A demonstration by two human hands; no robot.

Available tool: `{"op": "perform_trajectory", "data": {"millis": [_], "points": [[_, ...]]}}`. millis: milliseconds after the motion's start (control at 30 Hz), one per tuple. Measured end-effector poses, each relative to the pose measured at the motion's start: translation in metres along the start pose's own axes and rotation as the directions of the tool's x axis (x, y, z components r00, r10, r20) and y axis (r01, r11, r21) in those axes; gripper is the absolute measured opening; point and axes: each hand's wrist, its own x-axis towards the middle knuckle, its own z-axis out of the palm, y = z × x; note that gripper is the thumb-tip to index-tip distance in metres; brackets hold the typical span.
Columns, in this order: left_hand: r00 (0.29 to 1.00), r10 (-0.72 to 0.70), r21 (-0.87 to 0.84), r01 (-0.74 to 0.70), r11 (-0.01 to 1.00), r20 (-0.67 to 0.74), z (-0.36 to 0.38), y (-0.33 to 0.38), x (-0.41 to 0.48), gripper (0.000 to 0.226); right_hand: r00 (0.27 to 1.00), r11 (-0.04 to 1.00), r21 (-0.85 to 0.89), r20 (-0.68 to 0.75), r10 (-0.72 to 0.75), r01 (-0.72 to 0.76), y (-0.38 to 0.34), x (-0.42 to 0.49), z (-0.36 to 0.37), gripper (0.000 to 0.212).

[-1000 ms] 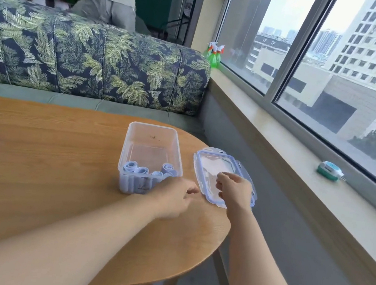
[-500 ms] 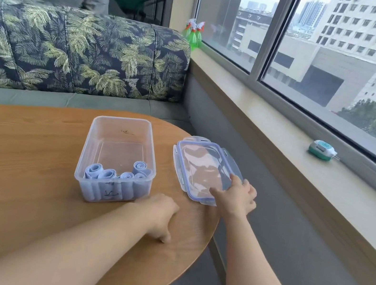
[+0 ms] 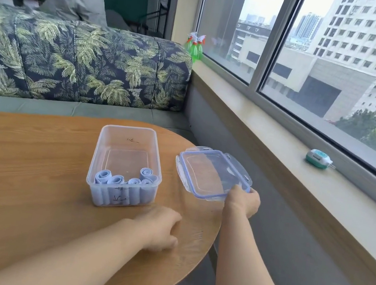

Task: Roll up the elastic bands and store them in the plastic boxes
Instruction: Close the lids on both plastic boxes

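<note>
**Two hands out, one gripping the lid**

Both bare forearms stretch forward from the bottom of my view over the round wooden desk (image 3: 25, 176). My right hand (image 3: 242, 203) reaches out past the desk's right edge, wrist straight. Its fingers (image 3: 255, 199) curl round the near right corner of the clear, blue-rimmed lid (image 3: 211, 173), with the thumb on top. The lid sits just beside the plastic box (image 3: 130, 137), on its right, and partly overhangs the desk edge. I cannot tell whether it lies flat or is tipped up off the wood.

My left hand (image 3: 161, 229) rests knuckles-up on the desk just in front of the box, not touching it. Its fingers (image 3: 174, 221) are loosely curled under and hold nothing.

The box stands open. Several pale blue rolled elastic bands (image 3: 125, 180) stand on end, packed against its near wall; the far half shows bare bottom.

Behind the desk runs a leaf-print sofa (image 3: 82, 63), and a small teal-and-white device (image 3: 318, 159) sits on the window sill (image 3: 282, 144).
</note>
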Motion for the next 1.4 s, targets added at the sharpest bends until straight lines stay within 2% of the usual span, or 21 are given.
{"op": "perform_trajectory", "data": {"millis": [100,200,300,367,433,500,567,633,667,700,733,767,833,900,933,1000,1067,1133,1200,1300,1400], "points": [[0.997,0.0,-0.281,-0.024,0.959,-0.083,-0.015,0.008,-0.013,0.048,0.997,0.988,0.137,-0.029,-0.071,0.074,-0.028,-0.016,0.003,0.014],[0.97,-0.023,-0.516,-0.109,0.85,-0.244,-0.047,0.013,-0.024,0.034,0.975,0.965,0.138,-0.034,-0.219,0.222,-0.063,-0.045,0.003,0.005],[0.928,-0.156,-0.751,-0.166,0.639,-0.338,-0.084,0.012,-0.038,0.017,0.858,0.858,0.038,-0.03,-0.512,0.513,-0.089,-0.081,0.009,0.011],[0.917,-0.247,-0.89,-0.193,0.413,-0.313,-0.107,0.006,-0.044,0.02,0.696,0.695,-0.039,-0.006,-0.718,0.718,-0.098,-0.107,0.019,0.016],[0.924,-0.299,-0.968,-0.196,0.159,-0.236,-0.129,-0.002,-0.056,0.028,0.476,0.476,-0.034,0.025,-0.879,0.879,-0.1,-0.135,0.029,0.021],[0.936,-0.302,-0.98,-0.196,-0.02,-0.181,-0.148,-0.014,-0.07,0.041,0.261,0.26,-0.014,0.05,-0.964,0.965,-0.098,-0.163,0.039,0.03],[0.949,-0.268,-0.968,-0.21,-0.138,-0.168,-0.162,-0.032,-0.084,0.044,0.062,0.06,-0.022,0.065,-0.996,0.998,-0.089,-0.19,0.048,0.028],[0.945,-0.269,-0.947,-0.245,-0.209,-0.186,-0.167,-0.051,-0.093,0.032,-0.115,-0.114,0.01,0.114,-0.987,0.993,-0.075,-0.21,0.058,0.025],[0.93,-0.313,-0.942,-0.265,-0.207,-0.193,-0.167,-0.062,-0.096,0.026,-0.178,-0.171,0.057,0.156,-0.971,0.984,-0.067,-0.219,0.06,0.024],[0.907,-0.368,-0.939,-0.287,-0.188,-0.204,-0.166,-0.072,-0.099,0.024,-0.207,-0.182,0.13,0.208,-0.956,0.975,-0.058,-0.226,0.062,0.022],[0.884,-0.413,-0.935,-0.312,-0.17,-0.22,-0.163,-0.083,-0.101,0.028,-0.182,-0.124,0.221,0.266,-0.947,0.967,-0.051,-0.233,0.061,0.022],[0.866,-0.434,-0.923,-0.347,-0.165,-0.248,-0.16,-0.093,-0.103,0.034,-0.103,0.003,0.306,0.33,-0.939,0.952,-0.045,-0.239,0.059,0.023],[0.846,-0.437,-0.894,-0.413,-0.176,-0.305,-0.152,-0.111,-0.108,0.048,0.167,0.337,0.374,0.417,-0.893,0.864,-0.04,-0.244,0.053,0.031],[0.85,-0.411,-0.878,-0.437,-0.198,-0.33,-0.145,-0.119,-0.114,0.056,0.465,0.618,0.298,0.448,-0.763,0.727,-0.04,-0.232,0.054,0.044],[0.861,-0.397,-0.88,-0.425,-0.214,-0.319,-0.141,-0.121,-0.115,0.055,0.586,0.719,0.196,0.459,-0.668,0.667,-0.041,-0.219,0.055,0.049],[0.887,-0.364,-0.888,-0.387,-0.249,-0.285,-0.135,-0.122,-0.115,0.045,0.737,0.865,0.023,0.511,-0.442,0.502,-0.046,-0.193,0.056,0.04],[0.914,-0.323,-0.903,-0.337,-0.265,-0.246,-0.129,-0.121,-0.11,0.038,0.765,0.96,0.021,0.598,-0.237,0.281,-0.051,-0.177,0.055,0.024],[0.929,-0.31,-0.93,-0.282,-0.234,-0.204,-0.123,-0.12,-0.099,0.034,0.777,0.984,0.013,0.612,-0.147,0.176,-0.058,-0.166,0.051,0.016],[0.9,-0.4,-0.958,-0.247,-0.144,-0.171,-0.12,-0.124,-0.085,0.027,0.8,0.983,-0.04,0.587,-0.124,0.181,-0.061,-0.155,0.049,0.011],[0.796,-0.59,-0.98,-0.194,-0.034,-0.137,-0.117,-0.14,-0.061,0.007,0.799,0.966,-0.154,0.597,-0.077,0.208,-0.062,-0.138,0.058,0.009],[0.749,-0.652,-0.993,-0.086,0.084,-0.12,-0.11,-0.156,-0.036,0.018,0.799,0.957,-0.194,0.599,-0.058,0.215,-0.051,-0.119,0.081,0.011]]}}
